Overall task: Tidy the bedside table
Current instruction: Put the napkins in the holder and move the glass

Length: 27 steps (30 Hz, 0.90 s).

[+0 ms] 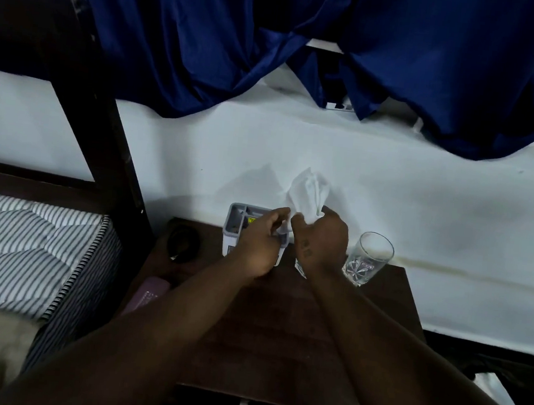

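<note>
On the dark wooden bedside table [278,340], my right hand [320,240] is closed around a white tissue [309,190] that sticks up above the fist. My left hand [258,244] pinches the tissue's lower end, just in front of a grey and white open box [237,222] at the table's back edge. A clear drinking glass [368,257] stands upright to the right of my right hand. Something under my right wrist is mostly hidden.
A dark round object [183,243] sits at the table's back left, a pinkish flat item [149,295] at its left edge. A striped mattress [26,244] and dark bed frame [93,127] lie left. White wall and blue curtains [307,43] are behind.
</note>
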Tool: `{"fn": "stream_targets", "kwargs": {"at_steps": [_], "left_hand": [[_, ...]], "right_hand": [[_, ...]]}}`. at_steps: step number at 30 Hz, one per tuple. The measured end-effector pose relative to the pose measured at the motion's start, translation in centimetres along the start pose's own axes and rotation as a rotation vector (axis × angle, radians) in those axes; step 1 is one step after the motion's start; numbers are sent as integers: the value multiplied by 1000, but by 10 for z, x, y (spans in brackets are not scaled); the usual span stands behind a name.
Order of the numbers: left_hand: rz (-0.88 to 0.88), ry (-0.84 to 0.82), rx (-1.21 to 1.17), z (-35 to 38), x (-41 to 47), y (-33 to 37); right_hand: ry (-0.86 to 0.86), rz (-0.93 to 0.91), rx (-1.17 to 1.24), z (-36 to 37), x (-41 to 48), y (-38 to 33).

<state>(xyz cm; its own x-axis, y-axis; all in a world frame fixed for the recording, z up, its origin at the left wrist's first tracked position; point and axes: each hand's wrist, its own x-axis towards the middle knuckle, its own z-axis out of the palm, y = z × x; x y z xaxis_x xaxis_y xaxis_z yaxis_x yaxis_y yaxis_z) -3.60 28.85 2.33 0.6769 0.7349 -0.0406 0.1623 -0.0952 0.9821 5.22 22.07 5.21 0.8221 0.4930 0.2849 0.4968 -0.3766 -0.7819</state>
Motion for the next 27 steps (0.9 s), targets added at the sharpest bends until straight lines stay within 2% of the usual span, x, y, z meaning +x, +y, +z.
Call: {"fn": "stream_targets", "kwargs": {"at_steps": [8, 17, 27], "left_hand": [[42, -57, 135, 2, 1, -14], [19, 12, 293, -5, 10, -23], [24, -4, 329, -13, 13, -24]], "right_hand": [[-87, 44, -111, 14, -8, 9], [-269, 47, -252, 32, 8, 10], [-358, 102, -304, 47, 17, 14]]}}
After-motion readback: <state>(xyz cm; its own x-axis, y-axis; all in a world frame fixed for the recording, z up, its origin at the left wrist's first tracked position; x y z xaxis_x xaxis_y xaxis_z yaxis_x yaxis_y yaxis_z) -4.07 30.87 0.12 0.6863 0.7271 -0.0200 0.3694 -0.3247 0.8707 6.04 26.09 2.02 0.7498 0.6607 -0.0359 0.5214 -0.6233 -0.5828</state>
